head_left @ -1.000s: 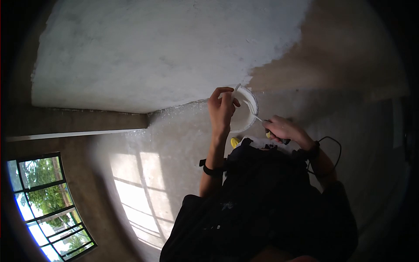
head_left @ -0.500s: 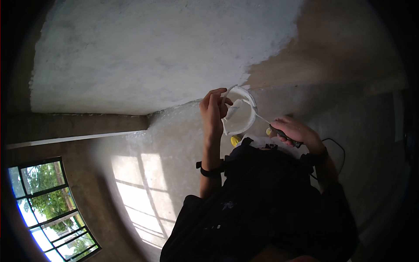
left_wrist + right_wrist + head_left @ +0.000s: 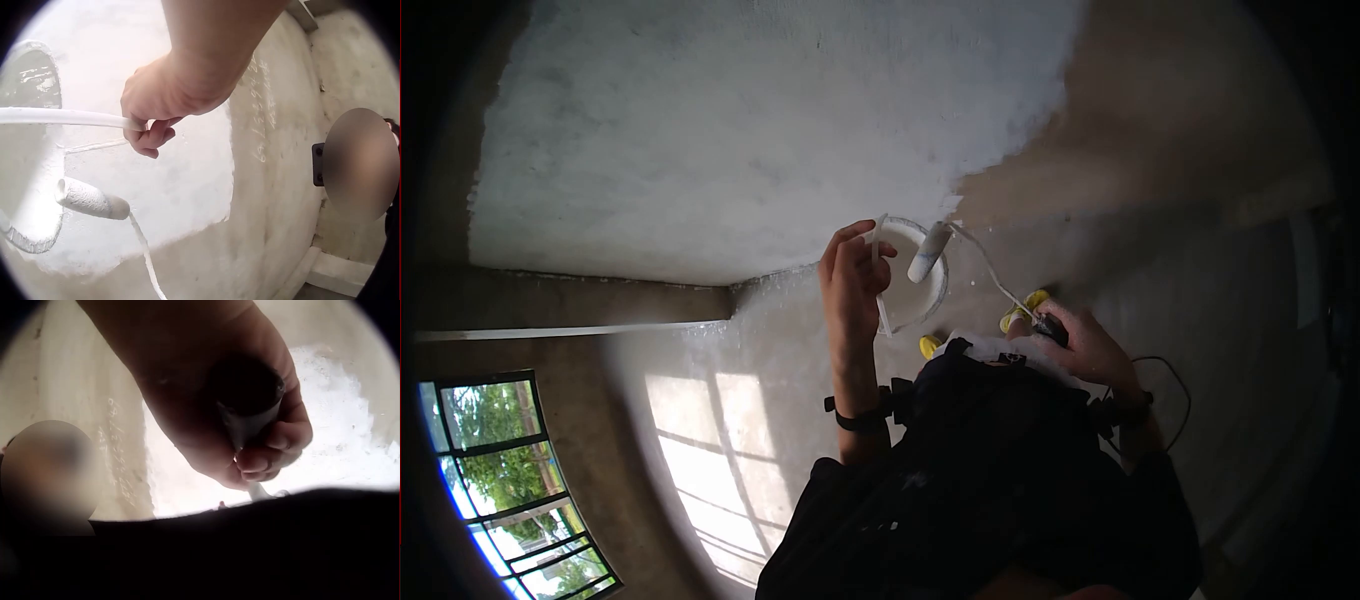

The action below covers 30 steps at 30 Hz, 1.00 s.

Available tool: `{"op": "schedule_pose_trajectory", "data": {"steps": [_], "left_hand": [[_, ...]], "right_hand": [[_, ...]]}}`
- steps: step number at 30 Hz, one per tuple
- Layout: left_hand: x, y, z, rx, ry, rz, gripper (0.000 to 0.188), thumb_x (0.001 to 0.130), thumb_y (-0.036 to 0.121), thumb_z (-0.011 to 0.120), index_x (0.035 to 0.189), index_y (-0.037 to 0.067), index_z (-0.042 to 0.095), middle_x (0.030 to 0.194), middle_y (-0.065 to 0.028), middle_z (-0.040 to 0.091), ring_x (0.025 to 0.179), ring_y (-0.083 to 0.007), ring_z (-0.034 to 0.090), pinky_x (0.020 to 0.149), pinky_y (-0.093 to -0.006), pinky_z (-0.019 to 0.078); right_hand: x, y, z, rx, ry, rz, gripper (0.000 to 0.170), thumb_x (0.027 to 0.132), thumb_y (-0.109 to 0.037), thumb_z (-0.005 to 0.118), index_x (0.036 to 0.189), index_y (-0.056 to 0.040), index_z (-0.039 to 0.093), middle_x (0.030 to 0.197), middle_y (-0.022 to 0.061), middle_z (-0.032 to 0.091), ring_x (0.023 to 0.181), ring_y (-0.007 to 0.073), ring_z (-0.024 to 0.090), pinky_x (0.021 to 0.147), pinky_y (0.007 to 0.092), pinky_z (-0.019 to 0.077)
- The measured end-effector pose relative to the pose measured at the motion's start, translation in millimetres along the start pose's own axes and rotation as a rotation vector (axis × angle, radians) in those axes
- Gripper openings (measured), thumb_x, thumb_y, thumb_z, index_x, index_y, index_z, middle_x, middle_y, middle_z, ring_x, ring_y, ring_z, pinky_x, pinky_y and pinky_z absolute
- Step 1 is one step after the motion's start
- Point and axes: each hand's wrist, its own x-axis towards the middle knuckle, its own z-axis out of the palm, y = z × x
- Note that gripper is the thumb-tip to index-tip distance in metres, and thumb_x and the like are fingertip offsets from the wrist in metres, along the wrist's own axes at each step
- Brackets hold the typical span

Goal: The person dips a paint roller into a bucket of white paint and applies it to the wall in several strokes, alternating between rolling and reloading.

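Note:
A white paint bucket (image 3: 945, 285) hangs by its white bail handle (image 3: 69, 117), which my left hand (image 3: 850, 290) grips with curled fingers. My right hand (image 3: 1092, 345) is wrapped round the dark grip (image 3: 247, 419) of a paint roller. From there its paint-coated wire frame (image 3: 990, 268) bends up to the white roller sleeve (image 3: 928, 252). In the head view the sleeve overlaps the bucket's mouth near its right rim. The left wrist view shows the sleeve (image 3: 94, 200) coated in wet white paint, one end over the bucket's rim.
A wall (image 3: 770, 130) partly coated white stands ahead, with bare brown plaster (image 3: 1170, 120) to its right. A ledge (image 3: 580, 300) juts out at left, near a barred window (image 3: 510, 480). Yellow shoe tips (image 3: 930, 346) show below the bucket. A black cable (image 3: 1185, 385) loops by the right forearm.
My left hand has carried the bucket leftward and slightly lower. The roller sleeve, lower inside the bucket before, has risen to its rim, and the right hand has turned and dropped a little.

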Motion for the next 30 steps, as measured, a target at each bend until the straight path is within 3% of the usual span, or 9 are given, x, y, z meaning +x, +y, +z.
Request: {"op": "schedule_pose_trajectory", "data": {"steps": [1, 2, 5, 8, 15, 18, 20, 30], "left_hand": [[2.0, 0.4, -1.0, -0.001, -0.005, 0.006, 0.030, 0.091, 0.014, 0.044, 0.114, -0.006, 0.049, 0.078, -0.0160, 0.061, 0.052, -0.0095, 0.041, 0.048, -0.0221, 0.0312], [1.8, -1.2, -2.8, -0.024, -0.022, 0.001, 0.029, 0.090, 0.010, 0.046, 0.114, -0.006, 0.049, 0.078, -0.0156, 0.061, 0.053, -0.0093, 0.042, 0.048, -0.0218, 0.0317], [0.4, -1.3, -3.8, 0.002, -0.054, 0.038, 0.029, 0.088, 0.003, 0.049, 0.115, -0.005, 0.048, 0.079, -0.0149, 0.061, 0.055, -0.0087, 0.042, 0.049, -0.0211, 0.0321], [1.7, 1.1, -0.8, 0.010, -0.051, 0.083, 0.028, 0.086, -0.004, 0.050, 0.114, -0.004, 0.049, 0.080, -0.0148, 0.062, 0.052, -0.0071, 0.040, 0.047, -0.0213, 0.0299], [7.8, -2.6, 13.3, -0.158, -0.115, 0.024, 0.022, 0.089, -0.003, 0.051, 0.111, -0.003, 0.051, 0.081, -0.0147, 0.063, 0.053, -0.0060, 0.039, 0.048, -0.0220, 0.0300], [10.9, -4.6, 17.0, -0.193, -0.156, -0.001, 0.019, 0.088, -0.003, 0.051, 0.107, 0.000, 0.051, 0.082, -0.0142, 0.061, 0.055, -0.0069, 0.039, 0.050, -0.0211, 0.0316], [10.2, -3.9, 18.0, -0.194, -0.163, -0.007, 0.018, 0.088, -0.003, 0.051, 0.105, 0.002, 0.050, 0.084, -0.0141, 0.059, 0.057, -0.0076, 0.039, 0.051, -0.0202, 0.0324], [14.4, -8.9, 15.9, -0.168, -0.172, -0.026, 0.017, 0.088, -0.004, 0.051, 0.104, 0.002, 0.051, 0.084, -0.0146, 0.060, 0.056, -0.0073, 0.039, 0.051, -0.0207, 0.0316]], "right_hand": [[3.3, 6.6, 4.2, -0.085, 0.079, -0.124, 0.024, 0.086, -0.017, 0.061, 0.103, -0.0010, 0.053, 0.071, 0.0125, 0.056, 0.060, 0.0218, 0.055, 0.059, 0.0325, 0.0439], [5.1, 10.7, 7.0, -0.048, 0.078, -0.106, 0.026, 0.084, -0.016, 0.063, 0.103, -0.0011, 0.053, 0.077, 0.0180, 0.057, 0.067, 0.0306, 0.057, 0.064, 0.0361, 0.0458], [14.3, 36.3, 18.2, -0.148, 0.205, -0.211, 0.028, 0.083, -0.016, 0.065, 0.103, -0.0012, 0.053, 0.078, 0.0187, 0.058, 0.068, 0.0331, 0.058, 0.065, 0.0366, 0.0460], [18.9, 48.3, 16.4, -0.150, 0.186, -0.154, 0.029, 0.082, -0.017, 0.066, 0.103, -0.0017, 0.053, 0.079, 0.0194, 0.059, 0.072, 0.0357, 0.059, 0.066, 0.0379, 0.0467], [21.0, 67.9, 11.8, -0.174, 0.209, -0.186, 0.030, 0.079, -0.019, 0.068, 0.101, -0.0023, 0.056, 0.074, 0.0167, 0.060, 0.069, 0.0367, 0.059, 0.061, 0.0392, 0.0469], [22.9, 82.8, 9.3, -0.336, 0.314, -0.343, 0.036, 0.077, -0.027, 0.072, 0.099, -0.0020, 0.057, 0.070, 0.0145, 0.058, 0.066, 0.0328, 0.059, 0.057, 0.0385, 0.0469], [22.4, 96.1, 7.5, -0.679, 0.408, -0.516, 0.041, 0.075, -0.034, 0.074, 0.096, -0.0026, 0.058, 0.069, 0.0121, 0.057, 0.065, 0.0282, 0.060, 0.054, 0.0376, 0.0474], [20.6, 122.8, 3.8, -0.906, 0.479, -0.617, 0.034, 0.077, -0.031, 0.070, 0.094, -0.0032, 0.059, 0.076, 0.0093, 0.059, 0.068, 0.0255, 0.061, 0.059, 0.0364, 0.0492]]}}
